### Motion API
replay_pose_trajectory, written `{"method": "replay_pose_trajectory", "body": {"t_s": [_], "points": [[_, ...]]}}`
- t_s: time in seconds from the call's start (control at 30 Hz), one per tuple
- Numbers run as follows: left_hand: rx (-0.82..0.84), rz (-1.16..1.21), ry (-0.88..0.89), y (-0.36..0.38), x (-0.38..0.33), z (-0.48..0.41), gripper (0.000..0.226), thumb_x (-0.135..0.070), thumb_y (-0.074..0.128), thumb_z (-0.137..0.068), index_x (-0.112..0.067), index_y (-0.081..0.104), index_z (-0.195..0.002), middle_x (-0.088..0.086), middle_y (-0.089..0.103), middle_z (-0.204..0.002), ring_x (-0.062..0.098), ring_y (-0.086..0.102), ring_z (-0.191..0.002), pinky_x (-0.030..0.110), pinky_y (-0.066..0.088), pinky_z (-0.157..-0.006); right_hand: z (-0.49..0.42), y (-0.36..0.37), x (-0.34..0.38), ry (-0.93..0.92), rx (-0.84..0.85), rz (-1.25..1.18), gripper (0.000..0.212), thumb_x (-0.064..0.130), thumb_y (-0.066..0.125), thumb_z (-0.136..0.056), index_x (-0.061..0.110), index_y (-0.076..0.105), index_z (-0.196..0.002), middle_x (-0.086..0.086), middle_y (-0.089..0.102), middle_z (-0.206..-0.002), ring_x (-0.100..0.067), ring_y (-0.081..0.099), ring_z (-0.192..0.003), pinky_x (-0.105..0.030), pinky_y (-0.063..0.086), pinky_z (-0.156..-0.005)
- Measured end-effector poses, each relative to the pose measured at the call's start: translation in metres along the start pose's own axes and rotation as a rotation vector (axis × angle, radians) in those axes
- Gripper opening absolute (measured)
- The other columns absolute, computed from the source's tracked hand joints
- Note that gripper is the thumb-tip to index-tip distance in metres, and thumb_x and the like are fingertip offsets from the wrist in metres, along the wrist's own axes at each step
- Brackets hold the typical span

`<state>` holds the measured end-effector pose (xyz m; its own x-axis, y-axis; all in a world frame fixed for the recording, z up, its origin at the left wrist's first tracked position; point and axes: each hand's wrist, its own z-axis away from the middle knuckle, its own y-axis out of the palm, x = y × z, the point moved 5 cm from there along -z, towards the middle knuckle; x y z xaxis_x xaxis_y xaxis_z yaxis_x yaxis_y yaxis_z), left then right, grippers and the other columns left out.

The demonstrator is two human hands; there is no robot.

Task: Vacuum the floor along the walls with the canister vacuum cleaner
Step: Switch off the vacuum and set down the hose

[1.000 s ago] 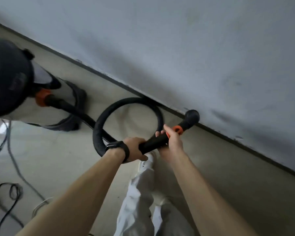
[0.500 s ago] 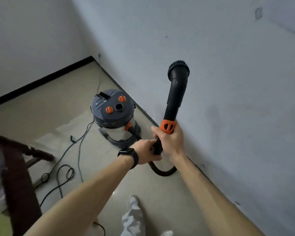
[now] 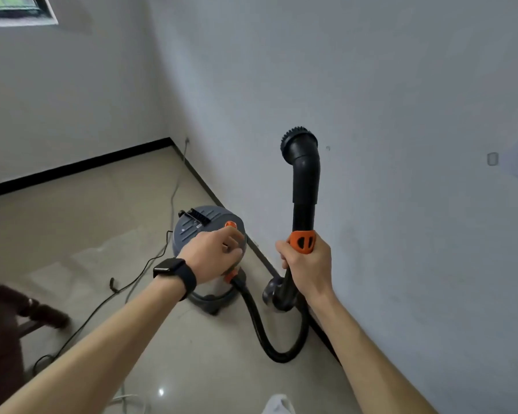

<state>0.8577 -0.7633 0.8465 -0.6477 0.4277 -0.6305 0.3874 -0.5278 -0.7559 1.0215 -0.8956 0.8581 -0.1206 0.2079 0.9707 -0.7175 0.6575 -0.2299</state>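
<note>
Beside the grey wall (image 3: pixel 401 115): grey-lidded steel canister vacuum cleaner (image 3: pixel 205 231), standing on beige tiled floor (image 3: pixel 72 228). Left hand (image 3: pixel 214 253), off the black ribbed hose (image 3: pixel 263 330) it gripped half a second ago, now reaches over the lid, fingers loosely curled, empty. Right hand (image 3: pixel 307 265) clenched around orange-collared black wand (image 3: pixel 304 204), round brush head raised clear of the floor. Judgement: suction pass paused, probably for a switch or repositioning.

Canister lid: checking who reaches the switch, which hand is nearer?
Left. The left hand hovers over the canister lid; the right hand holds the nozzle beside it.
</note>
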Motion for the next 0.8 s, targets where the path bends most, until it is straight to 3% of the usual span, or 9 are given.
{"method": "replay_pose_trajectory", "body": {"t_s": [0.2,0.33,0.53,0.67,0.8], "points": [[-0.072,0.020,-0.092,-0.015,0.060,-0.052,0.024,-0.036,0.056,-0.095,-0.039,0.060,-0.118,-0.018,0.067,-0.113,0.007,0.061,-0.103,0.029,0.053,-0.086,-0.063,0.036,-0.030,0.090,0.018,0.076,0.021,0.017,0.077,-0.087,0.009,0.062,-0.076,-0.008,0.062,-0.064,-0.015,0.058,-0.055,-0.025,0.055,-0.058],[-0.069,-0.009,-0.204,-0.012,0.110,-0.101,0.026,-0.034,0.055,-0.093,-0.036,0.061,-0.118,-0.011,0.067,-0.118,0.013,0.061,-0.106,0.032,0.052,-0.087,-0.127,0.077,-0.069,0.174,0.070,0.172,0.025,0.024,0.077,-0.088,0.003,0.064,-0.081,-0.017,0.065,-0.071,-0.018,0.059,-0.058,-0.035,0.058,-0.062],[-0.027,-0.054,-0.445,0.001,0.185,-0.187,0.034,-0.035,0.053,-0.096,-0.031,0.056,-0.129,0.002,0.059,-0.129,0.024,0.057,-0.114,0.037,0.050,-0.093,-0.246,0.147,-0.138,0.356,0.153,0.305,0.017,0.025,0.076,-0.087,0.013,0.065,-0.081,-0.011,0.072,-0.075,-0.025,0.069,-0.067,-0.039,0.061,-0.067],[0.042,-0.008,-0.596,0.034,0.231,-0.231,0.039,-0.033,0.052,-0.097,-0.029,0.049,-0.136,0.006,0.053,-0.136,0.026,0.055,-0.117,0.037,0.049,-0.096,-0.306,0.190,-0.181,0.493,0.154,0.309,0.015,0.021,0.074,-0.088,0.012,0.063,-0.092,-0.012,0.070,-0.080,-0.013,0.064,-0.060,-0.025,0.046,-0.057],[0.099,0.011,-0.626,0.079,0.282,-0.261,0.051,-0.025,0.049,-0.096,-0.027,0.039,-0.146,0.004,0.041,-0.150,0.027,0.046,-0.130,0.037,0.043,-0.105,-0.348,0.243,-0.229,0.565,0.183,0.350,0.022,0.022,0.078,-0.085,0.020,0.063,-0.101,-0.006,0.071,-0.089,-0.023,0.070,-0.080,-0.032,0.052,-0.069]]}}
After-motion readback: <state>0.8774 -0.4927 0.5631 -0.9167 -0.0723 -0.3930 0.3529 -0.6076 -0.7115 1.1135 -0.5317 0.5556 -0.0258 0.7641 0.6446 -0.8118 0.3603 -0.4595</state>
